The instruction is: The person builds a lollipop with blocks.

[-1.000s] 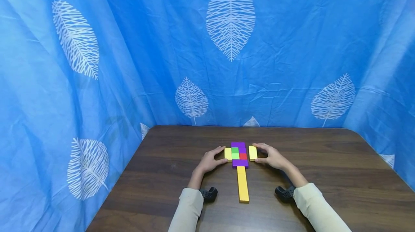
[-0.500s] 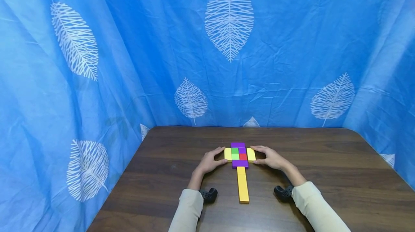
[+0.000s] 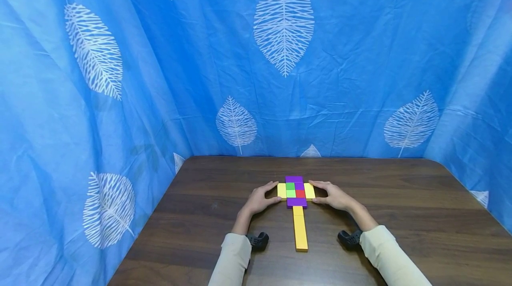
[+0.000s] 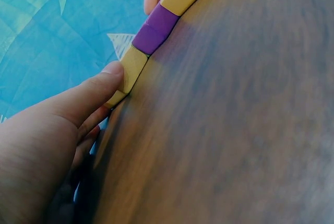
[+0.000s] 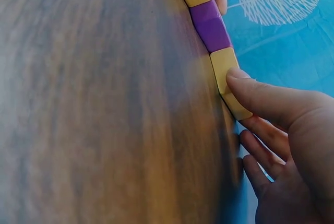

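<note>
Flat coloured blocks lie together on the table. At their left side my left hand (image 3: 258, 200) pinches a pale yellow block (image 3: 282, 192) between thumb and forefinger. Opposite, my right hand (image 3: 336, 196) holds another pale yellow block (image 3: 310, 192) by its far and near ends. Between these two sit green blocks (image 3: 290, 189), a red block (image 3: 300, 193) and purple blocks (image 3: 297, 203). A deep-yellow strip (image 3: 300, 231) runs from the lower purple block toward me. Both wrist views show a thumb on a yellow block's near side; the other fingers are partly hidden.
The dark wooden table (image 3: 192, 215) extends around the blocks on every side. A blue curtain (image 3: 344, 55) with white leaf prints hangs behind and to the sides. Black wrist devices (image 3: 259, 241) sit under both wrists.
My right hand has moved left with its yellow block, closing the gap to the purple and red blocks. The left hand has stayed at its block.
</note>
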`<state>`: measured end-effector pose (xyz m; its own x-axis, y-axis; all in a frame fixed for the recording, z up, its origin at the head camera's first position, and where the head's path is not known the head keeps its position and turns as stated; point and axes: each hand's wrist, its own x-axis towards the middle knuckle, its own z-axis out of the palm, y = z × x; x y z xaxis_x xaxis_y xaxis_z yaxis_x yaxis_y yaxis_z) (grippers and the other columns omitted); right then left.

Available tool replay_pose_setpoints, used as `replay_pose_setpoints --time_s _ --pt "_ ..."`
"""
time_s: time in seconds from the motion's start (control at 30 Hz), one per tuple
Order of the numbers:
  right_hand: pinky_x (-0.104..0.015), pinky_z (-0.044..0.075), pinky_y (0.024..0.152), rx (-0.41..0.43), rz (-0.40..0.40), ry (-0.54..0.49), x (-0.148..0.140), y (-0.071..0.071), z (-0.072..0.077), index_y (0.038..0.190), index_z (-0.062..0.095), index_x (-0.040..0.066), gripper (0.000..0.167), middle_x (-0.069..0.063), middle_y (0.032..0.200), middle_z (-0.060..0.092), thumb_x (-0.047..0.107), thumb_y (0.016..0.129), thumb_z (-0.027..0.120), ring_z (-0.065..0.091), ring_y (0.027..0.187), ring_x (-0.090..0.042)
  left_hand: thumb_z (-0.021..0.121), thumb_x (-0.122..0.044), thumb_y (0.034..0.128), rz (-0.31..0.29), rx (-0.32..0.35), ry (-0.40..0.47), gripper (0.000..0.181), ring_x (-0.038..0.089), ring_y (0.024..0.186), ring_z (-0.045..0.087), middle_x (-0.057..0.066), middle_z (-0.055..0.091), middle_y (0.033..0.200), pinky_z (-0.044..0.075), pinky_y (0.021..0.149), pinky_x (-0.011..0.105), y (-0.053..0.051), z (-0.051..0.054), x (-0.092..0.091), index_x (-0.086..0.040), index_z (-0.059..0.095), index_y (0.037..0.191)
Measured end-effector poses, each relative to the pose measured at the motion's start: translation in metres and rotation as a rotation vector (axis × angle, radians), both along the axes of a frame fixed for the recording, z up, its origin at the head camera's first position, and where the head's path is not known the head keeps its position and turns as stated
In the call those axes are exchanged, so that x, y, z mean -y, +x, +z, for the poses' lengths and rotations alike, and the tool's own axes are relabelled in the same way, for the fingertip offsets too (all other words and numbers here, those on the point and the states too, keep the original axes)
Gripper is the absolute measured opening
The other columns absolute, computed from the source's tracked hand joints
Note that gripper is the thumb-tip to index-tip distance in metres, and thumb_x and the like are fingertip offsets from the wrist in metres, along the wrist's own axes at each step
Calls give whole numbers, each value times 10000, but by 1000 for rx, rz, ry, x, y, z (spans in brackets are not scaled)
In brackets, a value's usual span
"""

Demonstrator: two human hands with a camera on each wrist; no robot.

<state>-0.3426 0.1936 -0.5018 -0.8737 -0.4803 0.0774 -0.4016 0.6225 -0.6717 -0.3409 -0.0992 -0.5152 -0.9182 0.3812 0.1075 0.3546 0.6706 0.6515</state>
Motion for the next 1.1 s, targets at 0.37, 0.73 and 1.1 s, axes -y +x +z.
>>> replay_pose_setpoints --time_s 0.37,0.73,1.1 --pt "-606 254 990 13 -40 -31 4 1 -1 1401 408 80 681 -213 1370 409 348 835 675 324 1256 -414 605 -470 856 -5 6 5 637 268 1299 357 88 384 1428 320 1018 471 -1 -1 3 -193 428 1401" --pt "-613 267 977 6 -58 -37 5 2 -4 1407 403 99 685 -214 1366 410 364 834 671 331 1252 -416 614 -461 852 -14 -3 17 642 288 1292 365 107 394 1420 325 1009 487 -1 -2 4 -182 428 1400" --pt "-568 293 991 -34 -38 -65 4 1 0 1408 381 45 761 -237 1372 404 383 805 699 351 1255 -416 566 -432 896 1 66 180 662 238 1313 334 45 358 1446 303 1039 434 -9 2 10 -168 319 1451"
